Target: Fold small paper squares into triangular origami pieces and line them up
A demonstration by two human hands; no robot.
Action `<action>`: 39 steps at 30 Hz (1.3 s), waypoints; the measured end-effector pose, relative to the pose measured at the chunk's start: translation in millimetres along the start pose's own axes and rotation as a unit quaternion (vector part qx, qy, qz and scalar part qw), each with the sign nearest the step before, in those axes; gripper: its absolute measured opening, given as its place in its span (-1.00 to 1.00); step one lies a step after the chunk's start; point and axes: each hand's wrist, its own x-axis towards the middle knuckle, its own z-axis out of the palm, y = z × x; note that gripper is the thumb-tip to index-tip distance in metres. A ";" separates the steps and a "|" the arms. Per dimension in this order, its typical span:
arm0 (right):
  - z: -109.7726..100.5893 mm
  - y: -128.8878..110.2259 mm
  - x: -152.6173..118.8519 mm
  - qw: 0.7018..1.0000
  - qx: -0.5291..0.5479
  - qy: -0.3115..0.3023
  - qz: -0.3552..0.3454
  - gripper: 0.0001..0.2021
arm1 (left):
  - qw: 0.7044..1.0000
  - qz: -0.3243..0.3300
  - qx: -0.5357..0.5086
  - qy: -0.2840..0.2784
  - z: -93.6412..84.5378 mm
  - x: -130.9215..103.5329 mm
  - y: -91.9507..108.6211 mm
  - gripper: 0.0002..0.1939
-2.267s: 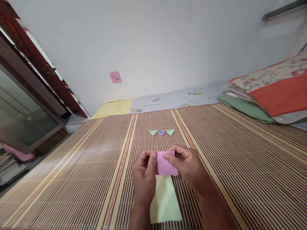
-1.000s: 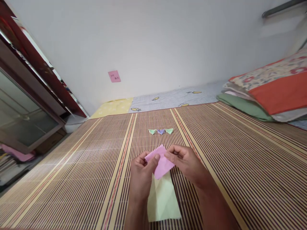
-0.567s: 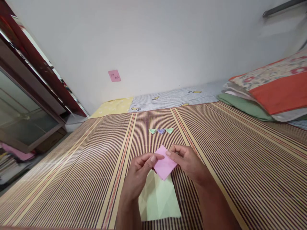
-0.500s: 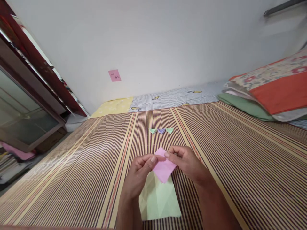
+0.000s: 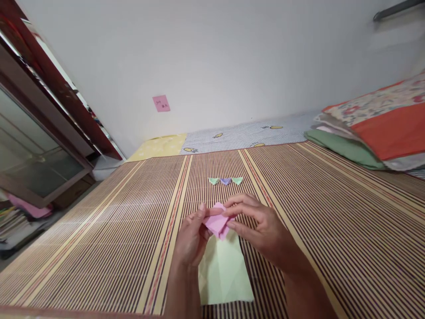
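A small pink sheet of paper (image 5: 216, 223), folded into a diamond with overlapping layers, is held up between both hands. My left hand (image 5: 192, 237) pinches its left corner, index finger lying across the front. My right hand (image 5: 254, 221) grips the right side, thumb below and fingertips above; they cover part of that edge. Beneath the hands a pale green sheet of paper (image 5: 226, 274) with crease lines lies flat on the striped mat. Farther off, a row of small folded paper triangles shows a green one (image 5: 214, 181), a purple one (image 5: 226, 181) and another green one (image 5: 237, 180).
The striped bamboo mat (image 5: 116, 239) covers the bed. At the right a pile of folded bedding (image 5: 381, 137) rests against the wall. A pink note (image 5: 161, 103) sticks to the white wall. To the left stands a glass-panelled cabinet door (image 5: 40, 155).
The pink paper has been folded over and looks smaller, with layers showing. My right hand has shifted its grip, its fingers now reaching over the paper. The view has tilted slightly.
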 end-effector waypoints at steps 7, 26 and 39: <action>2.3 3.8 0.7 1.000 -0.017 -0.004 -0.012 -0.86 | 0.999 0.018 0.047 -0.021 1.7 -3.5 2.9 -0.62; 10.8 14.9 2.0 0.998 0.006 0.045 0.038 -0.81 | 0.976 0.077 0.203 0.031 6.8 -8.1 1.5 -0.73; 15.5 5.6 2.4 0.997 0.006 0.048 0.063 -0.75 | 0.977 0.090 0.188 0.053 11.7 -13.6 2.4 -0.71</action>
